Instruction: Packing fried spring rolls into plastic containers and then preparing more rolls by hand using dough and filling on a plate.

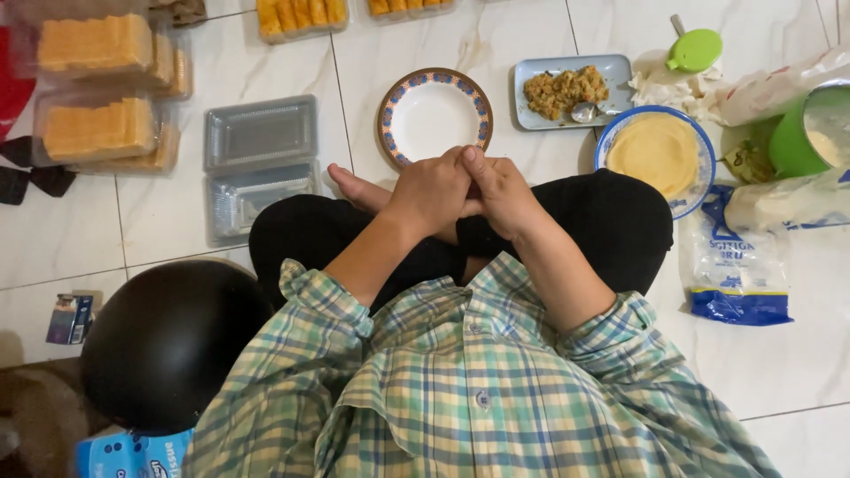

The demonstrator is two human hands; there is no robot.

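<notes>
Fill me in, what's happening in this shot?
A person sits cross-legged on a tiled floor, left hand and right hand pressed together over the lap; whether the fingers hold anything is hidden. Ahead lie an empty patterned plate, a tray of filling with a spoon and a blue-rimmed plate of thin wrappers.

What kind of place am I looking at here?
Most likely a home floor used for food preparation: a person sits cross-legged on pale tiles, among clear boxes of rolled snacks, a tray of filling and a plate of thin wrappers.

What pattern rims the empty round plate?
Blue and orange band on the white round plate; head view.
</notes>
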